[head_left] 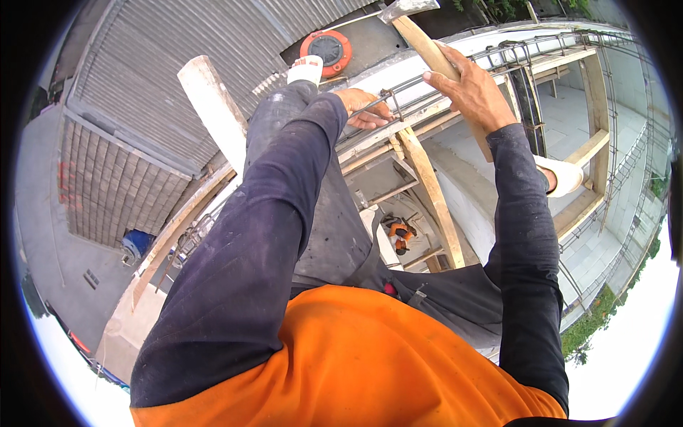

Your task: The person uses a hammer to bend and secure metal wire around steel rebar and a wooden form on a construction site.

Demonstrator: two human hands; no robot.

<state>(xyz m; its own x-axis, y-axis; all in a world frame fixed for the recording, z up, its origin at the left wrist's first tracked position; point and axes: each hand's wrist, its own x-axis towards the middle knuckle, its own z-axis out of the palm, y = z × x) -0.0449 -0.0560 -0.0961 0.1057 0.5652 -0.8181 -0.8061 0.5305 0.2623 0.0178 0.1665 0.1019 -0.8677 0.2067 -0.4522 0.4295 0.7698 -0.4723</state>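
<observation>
My right hand grips the wooden handle of a hammer, whose metal head is raised at the top of the view. Lower and to the left, my left hand has its fingers curled together at the edge of a long wooden board. Anything pinched in those fingers is too small or hidden to make out. Close beside the fingertips, thin steel rebar with a bent stirrup runs along the board.
Below, among timber props, a person in orange is at a lower level. An orange-and-black round reel lies beyond my left foot. Corrugated roofing spreads left. More rebar and wooden framing stand right.
</observation>
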